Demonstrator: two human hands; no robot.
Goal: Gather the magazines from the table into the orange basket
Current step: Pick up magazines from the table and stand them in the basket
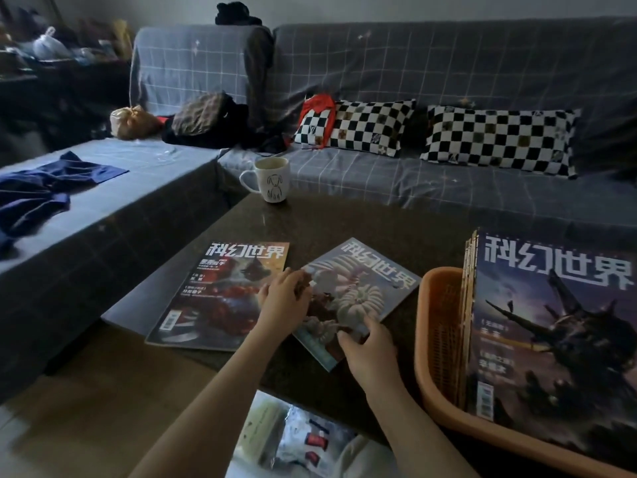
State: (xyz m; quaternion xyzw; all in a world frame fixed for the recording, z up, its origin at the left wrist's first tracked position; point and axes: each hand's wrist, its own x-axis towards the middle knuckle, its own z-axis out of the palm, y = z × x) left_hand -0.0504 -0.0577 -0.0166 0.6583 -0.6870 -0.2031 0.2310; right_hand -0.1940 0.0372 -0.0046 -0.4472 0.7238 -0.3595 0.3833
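Table (pixel 344 222): dark, polished, low; its far edge ran close to the sofa.

Mug (pixel 270 179): white, drawn figure on its side, at 12 o'clock on the table, upright, well apart from the magazines.

Red magazine (pixel 220 291): flat on the table at 10 o'clock from the hands, barcode toward the near edge, overhanging that edge slightly.

Grey magazine (pixel 365 288): flat at the table's centre, turned at an angle, just beside the red one.

Left hand (pixel 286 298): fingers curled on the grey magazine's left edge; whether they pinched the cover could not be told.

Right hand (pixel 370 350): at the same magazine's near corner, fingertips pressed on the cover, thumb at the edge.

Orange basket (pixel 437 339): at 3 o'clock on the table, holding several magazines upright on edge; the front one, a dark magazine (pixel 551 339), faced the camera.

Sofa (pixel 413 81): grey, grid-patterned cover, L-shaped, from 9 to 2 o'clock.

Checked pillows (pixel 496 139): two, black and white, on the seat at 1 o'clock.

Blue cloth (pixel 44 191): crumpled on the sofa's left section at 9 o'clock.

Bags and clothes (pixel 203 120): piled in the sofa corner at 11 o'clock.

Floor (pixel 86 391): brown, at 7 o'clock.

Plastic packets (pixel 296 439): below the table's near edge at 6 o'clock.
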